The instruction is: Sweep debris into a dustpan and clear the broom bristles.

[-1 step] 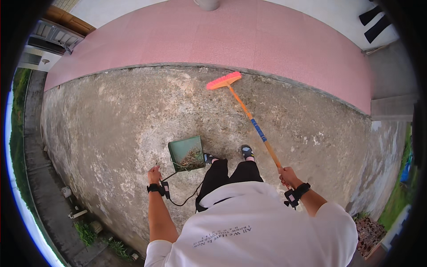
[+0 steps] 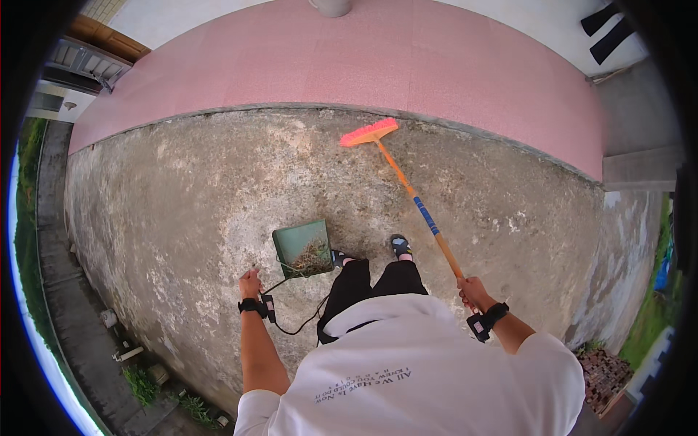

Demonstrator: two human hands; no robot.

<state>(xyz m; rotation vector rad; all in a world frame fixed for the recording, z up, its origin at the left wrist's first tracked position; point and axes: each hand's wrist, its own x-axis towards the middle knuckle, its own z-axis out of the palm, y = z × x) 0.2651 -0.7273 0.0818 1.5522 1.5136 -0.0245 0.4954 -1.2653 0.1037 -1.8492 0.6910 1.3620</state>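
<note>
My right hand (image 2: 474, 293) is closed round the upper end of a broom (image 2: 403, 178). Its wooden pole has blue wrapping partway down. The orange head with pink bristles lies against the far ground, just short of the pink ledge. On the left, my left hand (image 2: 249, 282) is closed, with a small tip showing above the fingers. A thin dark handle runs from near that wrist to a green dustpan (image 2: 291, 240); the fingers mostly hide the grip. Dry twigs and plant debris (image 2: 313, 256) are heaped in the dustpan, beside my left foot.
Stained concrete (image 2: 167, 211) spreads around my feet. Beyond it rises a pink ledge (image 2: 349, 65) with a pale round pot (image 2: 332, 6). At lower right lies a brick stack (image 2: 603, 381). Weeds (image 2: 142, 384) grow along the left edge. A black cable (image 2: 294, 332) hangs from my left wrist.
The broom head has shifted slightly to the right over the ground. Both hands keep their grip, and the dustpan stays nearly in place.
</note>
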